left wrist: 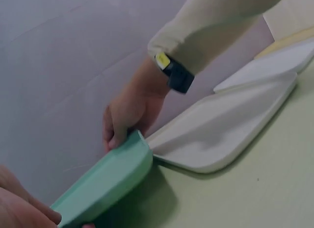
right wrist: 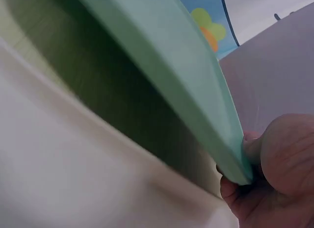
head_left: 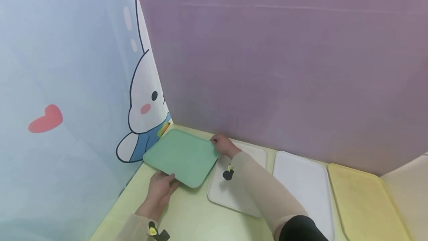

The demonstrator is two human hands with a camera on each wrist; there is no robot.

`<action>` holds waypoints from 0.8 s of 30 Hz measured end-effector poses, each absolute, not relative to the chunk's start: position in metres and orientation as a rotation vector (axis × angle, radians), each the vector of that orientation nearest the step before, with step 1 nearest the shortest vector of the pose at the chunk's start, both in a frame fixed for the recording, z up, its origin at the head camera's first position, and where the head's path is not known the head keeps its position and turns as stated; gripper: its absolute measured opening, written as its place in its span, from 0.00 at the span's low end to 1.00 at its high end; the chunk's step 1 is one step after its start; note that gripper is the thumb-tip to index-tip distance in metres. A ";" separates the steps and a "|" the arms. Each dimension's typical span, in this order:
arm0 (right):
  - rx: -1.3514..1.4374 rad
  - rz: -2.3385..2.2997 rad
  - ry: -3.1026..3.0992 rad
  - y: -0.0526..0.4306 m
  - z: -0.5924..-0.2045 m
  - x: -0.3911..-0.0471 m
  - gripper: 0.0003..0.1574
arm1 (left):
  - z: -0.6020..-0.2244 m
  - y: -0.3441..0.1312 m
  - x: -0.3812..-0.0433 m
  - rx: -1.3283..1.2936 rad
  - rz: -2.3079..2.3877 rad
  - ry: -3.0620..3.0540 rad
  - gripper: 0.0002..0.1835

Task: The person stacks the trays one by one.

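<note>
A green tray (head_left: 182,157) with rounded corners and a low rim is held between both hands at the table's far left corner. My left hand (head_left: 160,190) grips its near edge, thumb on top and fingers underneath. At the far right corner my right hand (head_left: 224,145) pinches the rim between thumb and fingers. In the right wrist view the tray (right wrist: 181,66) is tilted, its near side raised over a dark shadow. Beside it lies an off-white tray (head_left: 230,196), partly hidden under my right forearm.
Further right on the pale yellow-green table (head_left: 187,218) lie a white tray (head_left: 301,181) and a yellow tray (head_left: 367,203). A purple wall panel (head_left: 267,66) stands behind the trays. On the left is a light blue panel (head_left: 67,66) printed with a cartoon character.
</note>
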State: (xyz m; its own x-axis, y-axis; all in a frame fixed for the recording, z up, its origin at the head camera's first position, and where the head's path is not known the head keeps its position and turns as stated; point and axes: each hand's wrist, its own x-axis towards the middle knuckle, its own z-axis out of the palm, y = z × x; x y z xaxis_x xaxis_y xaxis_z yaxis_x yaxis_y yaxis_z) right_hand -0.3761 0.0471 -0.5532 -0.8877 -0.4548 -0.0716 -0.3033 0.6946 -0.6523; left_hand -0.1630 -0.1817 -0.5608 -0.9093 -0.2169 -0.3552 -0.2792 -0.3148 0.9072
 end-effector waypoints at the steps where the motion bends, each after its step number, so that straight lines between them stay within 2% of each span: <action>1: -0.597 -0.978 2.678 0.049 -0.553 -0.376 0.18 | -0.562 -0.182 -0.164 -0.655 2.427 1.832 0.36; 4: -0.551 -0.985 2.688 0.055 -0.548 -0.374 0.16 | -0.563 -0.183 -0.166 -0.669 2.442 1.825 0.39; 8: -0.469 -1.102 2.681 0.070 -0.536 -0.366 0.15 | -0.559 -0.183 -0.171 -0.658 2.436 1.861 0.38; 13: -0.365 -1.300 2.636 0.092 -0.518 -0.354 0.13 | -0.550 -0.181 -0.182 -0.614 2.456 1.869 0.34; 24: -0.266 -1.373 2.748 0.138 -0.496 -0.316 0.12 | -0.539 -0.166 -0.204 -0.606 2.513 1.874 0.24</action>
